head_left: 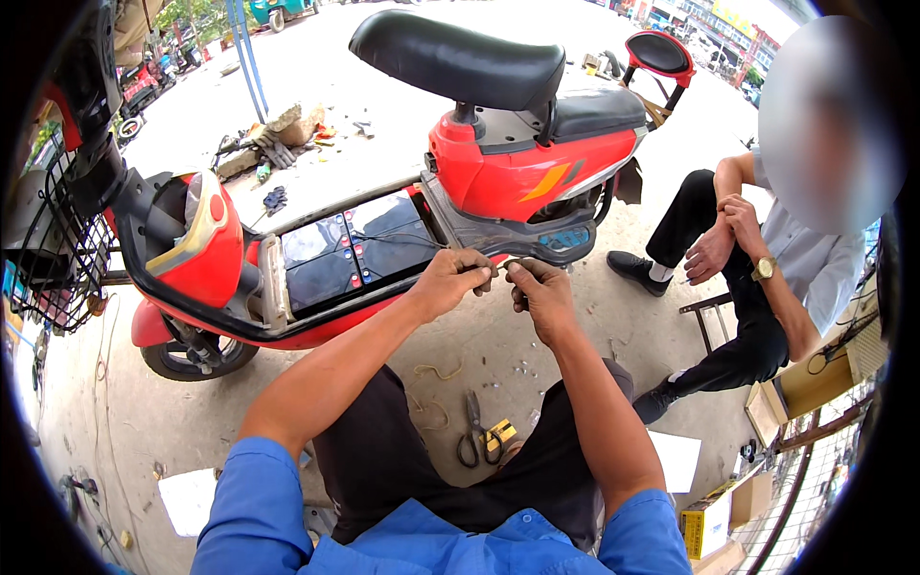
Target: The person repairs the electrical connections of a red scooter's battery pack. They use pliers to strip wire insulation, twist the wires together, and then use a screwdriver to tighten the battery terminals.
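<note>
My left hand (455,281) and my right hand (537,295) meet in front of me, fingertips pinched on a small, thin, pale piece (501,267), perhaps wire; its shape is hard to make out. Just beyond them stands a red electric scooter (489,163) with its footboard open, showing black batteries (311,259) with red and blue terminals and dark wires. On the ground between my knees lie large black-handled scissors (471,431) beside a yellow card (498,433), a pale cord (436,370) and several small bits of metal.
A seated person (805,268) in a light shirt is at my right. Open cartons (719,517), a wire rack and white sheets (671,460) lie low at either side. The scooter's front basket (57,259) is at left; gloves and debris (278,144) lie behind it.
</note>
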Motion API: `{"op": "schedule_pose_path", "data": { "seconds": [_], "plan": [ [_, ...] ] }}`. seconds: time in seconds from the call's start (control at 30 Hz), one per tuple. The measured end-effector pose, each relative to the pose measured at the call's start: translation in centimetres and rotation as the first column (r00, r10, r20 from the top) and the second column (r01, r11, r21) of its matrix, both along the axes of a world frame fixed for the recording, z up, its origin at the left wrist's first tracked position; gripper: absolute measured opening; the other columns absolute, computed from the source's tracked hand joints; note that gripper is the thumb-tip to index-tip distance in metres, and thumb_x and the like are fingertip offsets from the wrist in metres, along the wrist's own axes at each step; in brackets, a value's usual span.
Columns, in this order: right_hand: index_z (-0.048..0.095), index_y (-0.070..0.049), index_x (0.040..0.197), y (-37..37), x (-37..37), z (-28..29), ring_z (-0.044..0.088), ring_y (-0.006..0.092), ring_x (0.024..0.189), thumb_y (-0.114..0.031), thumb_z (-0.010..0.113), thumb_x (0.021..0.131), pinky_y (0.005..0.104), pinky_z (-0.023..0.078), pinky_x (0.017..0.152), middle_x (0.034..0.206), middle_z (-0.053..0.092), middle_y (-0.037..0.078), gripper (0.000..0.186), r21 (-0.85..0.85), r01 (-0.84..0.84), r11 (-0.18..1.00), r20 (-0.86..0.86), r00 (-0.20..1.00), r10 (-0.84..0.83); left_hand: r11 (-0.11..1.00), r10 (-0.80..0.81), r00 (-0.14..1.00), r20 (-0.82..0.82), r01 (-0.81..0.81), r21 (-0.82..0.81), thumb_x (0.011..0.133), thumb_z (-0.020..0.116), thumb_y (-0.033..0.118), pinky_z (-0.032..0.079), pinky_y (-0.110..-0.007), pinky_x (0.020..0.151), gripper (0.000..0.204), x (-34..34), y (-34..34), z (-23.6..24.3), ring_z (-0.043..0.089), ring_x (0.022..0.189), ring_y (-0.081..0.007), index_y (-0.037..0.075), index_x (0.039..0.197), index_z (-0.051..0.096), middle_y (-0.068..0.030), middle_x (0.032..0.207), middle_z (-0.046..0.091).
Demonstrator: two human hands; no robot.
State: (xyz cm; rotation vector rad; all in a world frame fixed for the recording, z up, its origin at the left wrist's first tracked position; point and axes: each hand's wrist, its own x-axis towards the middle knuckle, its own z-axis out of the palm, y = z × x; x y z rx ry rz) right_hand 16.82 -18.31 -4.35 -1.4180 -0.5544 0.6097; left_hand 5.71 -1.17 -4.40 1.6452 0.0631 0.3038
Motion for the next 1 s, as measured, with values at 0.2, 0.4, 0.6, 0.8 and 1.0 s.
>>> {"op": "schedule_pose_path", "data": {
  "seconds": [0.2, 0.4, 0.6, 0.8, 1.0],
  "plan": [
    [0.071, -0.002, 0.092, 0.5, -0.9, -0.9, 0.048, 0.0055, 0.057, -0.023, 0.072, 0.095, 0.0241, 0.037, 0.048, 0.07, 0.057, -0.003, 0.021, 0.01, 0.038, 0.999, -0.049, 0.998, -0.038, 0.998, -0.026, 0.999, -0.042, 0.029, 0.059, 0.095, 0.061, 0.013, 0.048, -0.029, 0.07, 0.018, 0.1, -0.5, 0.0, 0.06, 0.076, -0.0108, -0.002, 0.089, 0.07, -0.0029, 0.078, 0.066],
    [0.071, 0.004, 0.09, 0.5, -0.9, -0.3, 0.054, 0.0076, 0.064, -0.014, 0.068, 0.094, 0.0278, 0.044, 0.057, 0.071, 0.064, 0.002, 0.018, -0.015, 0.053, 0.998, 0.13, 0.99, -0.051, 0.997, -0.033, 0.994, -0.105, 0.04, 0.063, 0.095, 0.063, 0.016, 0.045, -0.027, 0.066, 0.021, 0.6, -1.0, 0.0, 0.058, 0.071, -0.0092, 0.0, 0.085, 0.07, -0.0023, 0.075, 0.065],
    [0.068, 0.007, 0.093, 0.3, -0.2, -1.1, 0.056, 0.0093, 0.066, -0.014, 0.068, 0.093, 0.03, 0.047, 0.062, 0.074, 0.066, 0.008, 0.021, -0.06, 0.111, 0.992, 0.473, 0.878, -0.07, 0.995, -0.032, 0.987, -0.155, 0.046, 0.089, 0.096, 0.063, 0.017, 0.045, -0.027, 0.064, 0.021, 1.1, -1.0, -0.3, 0.057, 0.069, -0.0085, 0.0, 0.085, 0.07, -0.0016, 0.074, 0.064],
    [0.07, 0.005, 0.095, 0.4, -0.2, -0.6, 0.053, 0.0081, 0.065, -0.011, 0.067, 0.095, 0.0284, 0.045, 0.059, 0.073, 0.063, 0.001, 0.016, 0.012, 0.062, 0.998, 0.209, 0.976, -0.063, 0.998, 0.014, 0.997, -0.08, -0.009, 0.058, 0.098, 0.062, 0.015, 0.048, -0.028, 0.068, 0.02, 1.1, -1.3, 0.1, 0.06, 0.073, -0.0101, -0.002, 0.09, 0.071, -0.0029, 0.078, 0.066],
    [0.073, 0.002, 0.1, 0.4, -0.6, -0.3, 0.049, 0.0046, 0.068, -0.008, 0.067, 0.095, 0.0246, 0.04, 0.058, 0.076, 0.063, -0.002, 0.013, 0.045, 0.069, 0.997, 0.116, 0.991, -0.074, 0.998, 0.053, 0.999, -0.006, -0.052, 0.041, 0.099, 0.064, 0.017, 0.049, -0.028, 0.072, 0.022, 1.2, -0.8, -0.7, 0.061, 0.078, -0.0113, -0.004, 0.097, 0.072, -0.004, 0.082, 0.068]
  ]
}}
